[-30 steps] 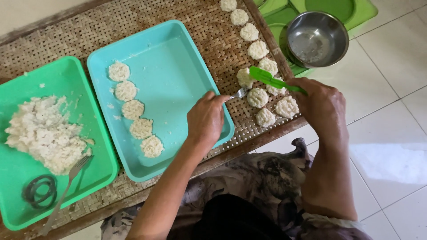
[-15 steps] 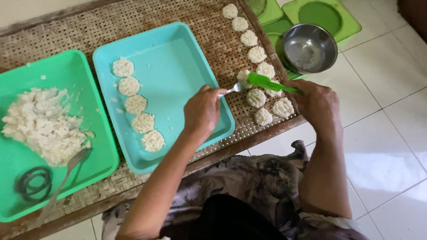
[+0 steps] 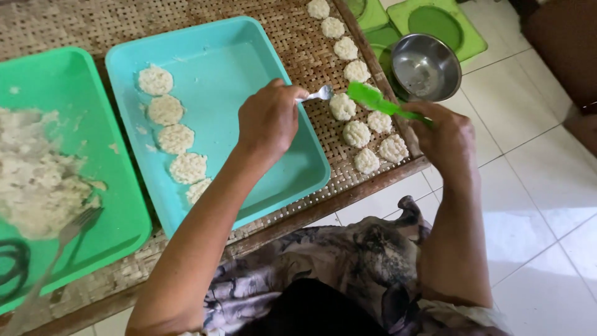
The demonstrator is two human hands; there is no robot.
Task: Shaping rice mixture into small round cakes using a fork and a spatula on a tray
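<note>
Single head-worn view, looking steeply down from above the person's lap onto a woven table (image 3: 292, 37) and the tiled floor (image 3: 547, 186) to its right. The camera sits close, within arm's reach; both forearms enter from the bottom edge. The table's near edge runs diagonally across the frame.

Under the left hand (image 3: 268, 121) lies a smooth, slightly glossy turquoise plastic tray (image 3: 283, 174) on a rough woven cane mat (image 3: 298, 43). The hand grips a shiny metal fork (image 3: 317, 95). Beyond the right hand (image 3: 449, 134), holding a glossy green plastic spatula (image 3: 373, 99), sits a polished round steel bowl (image 3: 426, 67); the pale round patties (image 3: 357, 132) between the hands look coarse and grainy.
</note>
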